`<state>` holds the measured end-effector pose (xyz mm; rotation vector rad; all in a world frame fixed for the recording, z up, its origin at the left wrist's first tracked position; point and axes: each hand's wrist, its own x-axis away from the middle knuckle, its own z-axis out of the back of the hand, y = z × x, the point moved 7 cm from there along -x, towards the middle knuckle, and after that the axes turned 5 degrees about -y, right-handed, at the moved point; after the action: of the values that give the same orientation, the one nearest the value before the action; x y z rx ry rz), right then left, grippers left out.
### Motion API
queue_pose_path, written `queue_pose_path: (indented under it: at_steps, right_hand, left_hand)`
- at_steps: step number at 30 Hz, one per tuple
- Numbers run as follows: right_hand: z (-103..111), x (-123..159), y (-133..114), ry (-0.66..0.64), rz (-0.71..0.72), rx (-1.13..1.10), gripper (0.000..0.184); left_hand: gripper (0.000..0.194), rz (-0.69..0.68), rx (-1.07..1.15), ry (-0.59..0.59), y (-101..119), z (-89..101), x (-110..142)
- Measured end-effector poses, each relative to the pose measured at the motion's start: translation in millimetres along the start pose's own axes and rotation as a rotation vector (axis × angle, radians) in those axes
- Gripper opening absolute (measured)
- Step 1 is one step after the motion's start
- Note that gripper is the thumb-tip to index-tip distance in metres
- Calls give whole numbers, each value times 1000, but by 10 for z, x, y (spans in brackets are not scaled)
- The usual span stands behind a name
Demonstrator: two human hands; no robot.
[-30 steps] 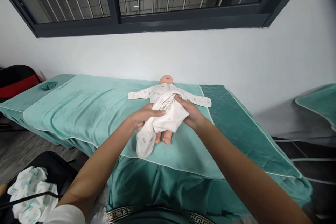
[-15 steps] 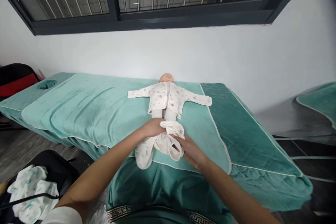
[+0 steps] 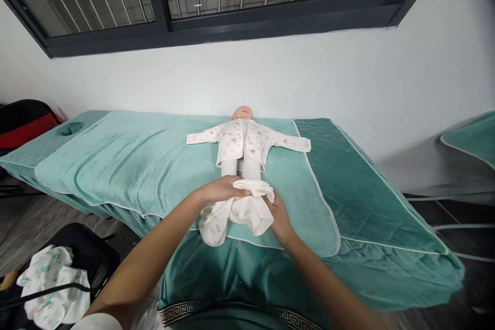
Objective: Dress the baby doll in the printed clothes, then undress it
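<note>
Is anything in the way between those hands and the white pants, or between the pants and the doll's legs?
Nothing visible. The left hand and right hand hold the pants directly, and no other thing shows between pants and the doll's legs. The jacket ends short of the pants. The feet are hidden from view.

No text, label, brand, number or sign can be read. Small prints on the doll-sized white jacket (image 3: 231, 142) and on the bunched white trousers (image 3: 214, 226) are too tiny to make out.
</note>
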<state>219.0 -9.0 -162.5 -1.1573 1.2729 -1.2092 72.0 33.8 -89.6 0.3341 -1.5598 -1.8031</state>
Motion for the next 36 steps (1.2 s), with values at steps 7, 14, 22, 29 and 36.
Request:
queue_pose_path:
  at_steps: [7, 14, 22, 29, 36]
  right_hand:
    - [108, -236, -134, 130, 146, -43, 23]
    - [133, -335, -118, 241, 142, -12, 18]
    - [310, -641, -174, 289, 216, 137, 14]
    - [377, -896, -176, 293, 177, 164, 14]
    - [274, -727, -510, 113, 415, 318, 30]
  left_hand:
    - [57, -8, 189, -282, 157, -2, 11]
    - [35, -73, -95, -141, 243, 230, -210]
    - [18, -179, -296, 332, 296, 469, -402]
    - [17, -166, -254, 434, 247, 567, -452]
    - [42, -128, 329, 96, 19, 584, -277]
